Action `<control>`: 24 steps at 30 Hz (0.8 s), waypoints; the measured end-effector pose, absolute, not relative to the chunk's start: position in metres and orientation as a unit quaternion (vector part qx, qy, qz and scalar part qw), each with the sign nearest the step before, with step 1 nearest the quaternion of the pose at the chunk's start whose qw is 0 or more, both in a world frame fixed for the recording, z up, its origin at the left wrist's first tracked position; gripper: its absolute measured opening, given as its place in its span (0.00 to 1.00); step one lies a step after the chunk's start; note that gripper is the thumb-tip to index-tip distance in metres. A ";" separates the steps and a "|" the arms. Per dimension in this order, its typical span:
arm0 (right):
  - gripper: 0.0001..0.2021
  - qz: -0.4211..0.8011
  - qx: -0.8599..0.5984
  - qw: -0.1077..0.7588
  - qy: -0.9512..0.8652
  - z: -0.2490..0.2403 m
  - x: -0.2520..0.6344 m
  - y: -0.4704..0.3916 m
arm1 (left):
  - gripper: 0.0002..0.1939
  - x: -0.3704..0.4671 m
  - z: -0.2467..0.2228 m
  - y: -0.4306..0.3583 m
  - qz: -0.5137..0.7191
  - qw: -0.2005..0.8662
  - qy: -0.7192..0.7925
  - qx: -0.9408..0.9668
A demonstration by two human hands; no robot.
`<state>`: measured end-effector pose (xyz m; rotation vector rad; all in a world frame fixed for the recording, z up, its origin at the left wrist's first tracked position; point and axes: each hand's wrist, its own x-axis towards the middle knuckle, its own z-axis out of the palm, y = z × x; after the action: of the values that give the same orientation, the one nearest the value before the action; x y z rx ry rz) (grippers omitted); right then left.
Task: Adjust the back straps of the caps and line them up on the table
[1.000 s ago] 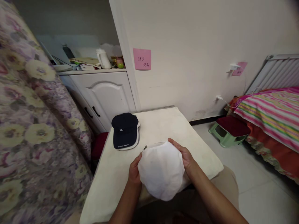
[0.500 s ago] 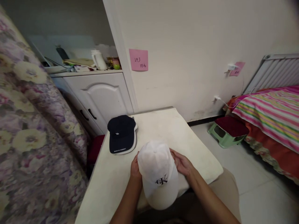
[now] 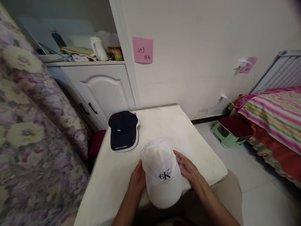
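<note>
A white baseball cap [image 3: 160,166] with a black "CK" mark is held over the near edge of the table, its brim toward me. My left hand [image 3: 138,177] grips the cap's left side, with its fingertips partly hidden by it. On the right side, my right hand [image 3: 187,164] holds the cap by its edge, and some fingers are out of sight behind the crown. A navy cap [image 3: 123,130] with small white lettering on its brim lies at the table's far left, on top of another cap whose white brim [image 3: 134,146] peeks out.
The cream-covered table [image 3: 164,122] stands against the wall. To the left hang a floral curtain [image 3: 25,131] and a white cabinet [image 3: 103,91]. On the right are a green stool [image 3: 223,133] and a bed with a striped cover [image 3: 277,110].
The view has shifted slightly. The white cap stays between both hands, and its crown looks a little reshaped or tilted. The navy cap rests where it was.
</note>
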<state>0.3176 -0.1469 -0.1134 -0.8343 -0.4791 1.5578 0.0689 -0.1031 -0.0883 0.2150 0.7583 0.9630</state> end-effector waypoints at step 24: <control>0.20 0.684 -0.528 0.463 -0.198 -0.149 0.288 -0.276 | 0.12 0.066 -0.088 -0.105 0.408 0.825 0.366 0.136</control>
<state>0.2881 -0.2760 -0.1489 -1.2993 -0.4862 1.6811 0.0663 -0.1048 -0.0883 0.2892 0.7789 0.8680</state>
